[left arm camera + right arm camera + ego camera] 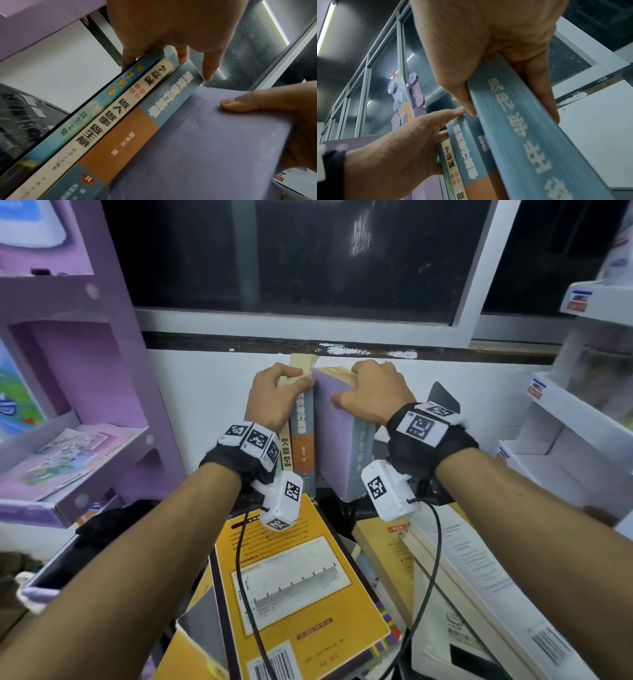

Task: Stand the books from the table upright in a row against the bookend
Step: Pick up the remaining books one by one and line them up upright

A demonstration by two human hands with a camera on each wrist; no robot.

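Observation:
Three thin books (303, 433) stand upright at the back of the table against the white wall. My left hand (274, 395) grips their tops, fingers curled over the pages and thumb against the blue-and-orange spine (137, 128). Beside them is a thick book with a purple cover (334, 440) and a blue spine (522, 135). It leans slightly, its cover touching the row. My right hand (370, 395) holds it by the top, thumb on the purple cover (205, 148). A black curved plate (20, 121), likely the bookend, sits on the row's far side.
A yellow book (298, 577), a second yellow book (387, 549) and a white book (479, 577) lie flat and overlapping near me. A purple shelf unit (85, 405) stands left, white racks (565, 440) right. A dark upright plate (443, 397) shows behind my right wrist.

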